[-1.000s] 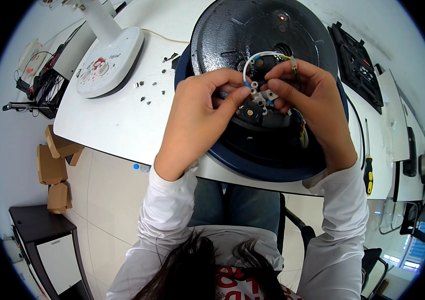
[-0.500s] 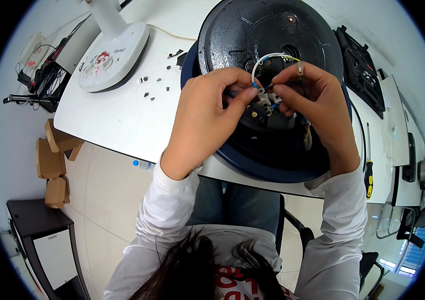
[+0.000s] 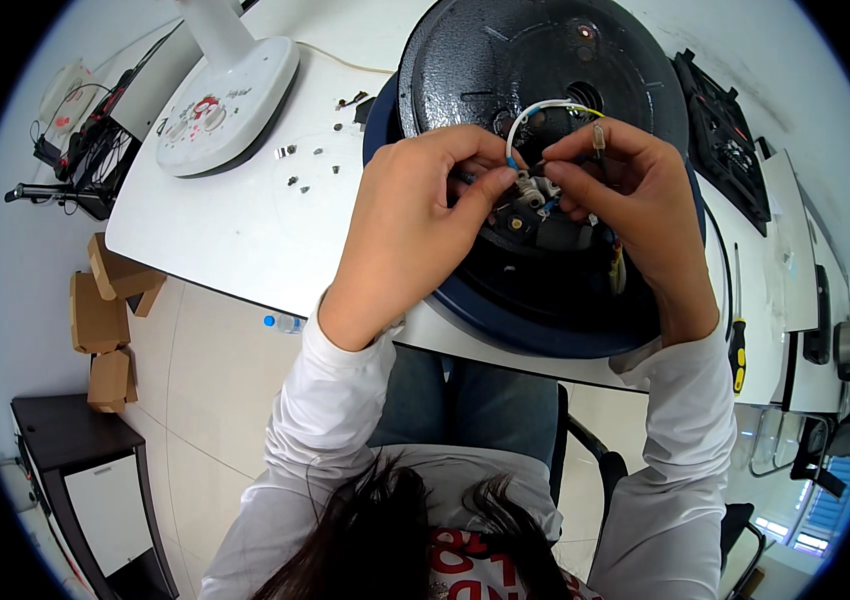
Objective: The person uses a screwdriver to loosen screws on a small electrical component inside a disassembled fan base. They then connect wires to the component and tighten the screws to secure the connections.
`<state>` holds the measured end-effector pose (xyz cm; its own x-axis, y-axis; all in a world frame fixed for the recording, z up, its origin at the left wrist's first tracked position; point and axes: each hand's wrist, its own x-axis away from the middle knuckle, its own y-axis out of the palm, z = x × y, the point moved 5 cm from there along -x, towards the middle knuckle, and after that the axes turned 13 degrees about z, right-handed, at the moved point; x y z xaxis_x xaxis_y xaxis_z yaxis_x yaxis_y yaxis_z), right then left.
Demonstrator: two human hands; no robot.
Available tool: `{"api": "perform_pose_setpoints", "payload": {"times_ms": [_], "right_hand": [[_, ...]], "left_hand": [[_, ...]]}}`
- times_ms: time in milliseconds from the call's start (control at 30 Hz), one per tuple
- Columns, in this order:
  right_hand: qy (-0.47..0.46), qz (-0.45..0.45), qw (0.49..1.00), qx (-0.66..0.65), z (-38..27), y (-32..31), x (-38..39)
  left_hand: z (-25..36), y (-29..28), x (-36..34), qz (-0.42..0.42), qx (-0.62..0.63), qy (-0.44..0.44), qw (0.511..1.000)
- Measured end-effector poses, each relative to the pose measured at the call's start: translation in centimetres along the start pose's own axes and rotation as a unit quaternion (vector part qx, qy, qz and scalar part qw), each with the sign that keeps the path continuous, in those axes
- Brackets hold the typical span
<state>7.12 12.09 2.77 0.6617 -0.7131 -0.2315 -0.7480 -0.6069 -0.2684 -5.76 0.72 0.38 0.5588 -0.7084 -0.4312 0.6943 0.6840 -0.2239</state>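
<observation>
A black, glossy round appliance body [image 3: 445, 75] lies opened on the table, its inner parts showing, with a dark blue round rim [image 3: 535, 338] beneath. Over its middle, my left hand [image 3: 415, 215] is closed, thumb and forefinger pinching a white wire [image 3: 527, 112] at its blue sleeve. The wire arches to the right toward my other hand. My right hand [image 3: 640, 195] is closed in a pinch beside a small metal fitting [image 3: 537, 190]; what lies between its fingertips is too small to make out. A clear-sleeved wire connector [image 3: 600, 137] rests against the right forefinger.
Small metal parts [image 3: 293, 181] are scattered on the white table [image 3: 235, 225], left of the appliance. A white appliance with a round-cornered base [image 3: 230, 110] stands at the far left. On the right lie a yellow-and-black screwdriver [image 3: 738, 355] and an open black tool case [image 3: 720, 140].
Both hands stay over the fitting, their fingertips shifted slightly. More of the metal fitting shows between them. The whole view has moved a little.
</observation>
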Motion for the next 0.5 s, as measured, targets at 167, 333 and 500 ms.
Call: {"api": "perform_pose_setpoints", "payload": {"times_ms": [167,333,500], "right_hand": [[-0.019,0.024,0.999,0.019,-0.05,0.15,0.21],[-0.036,0.038,0.998,0.034,-0.01,0.11,0.13],[-0.035,0.043,0.998,0.042,-0.02,0.02,0.09]], "left_hand": [[-0.14,0.04,-0.03,-0.001,-0.009,-0.001,1.000],[-0.05,0.08,-0.10,-0.004,-0.019,-0.001,1.000],[-0.05,0.07,-0.15,-0.015,-0.020,-0.021,0.999]]}}
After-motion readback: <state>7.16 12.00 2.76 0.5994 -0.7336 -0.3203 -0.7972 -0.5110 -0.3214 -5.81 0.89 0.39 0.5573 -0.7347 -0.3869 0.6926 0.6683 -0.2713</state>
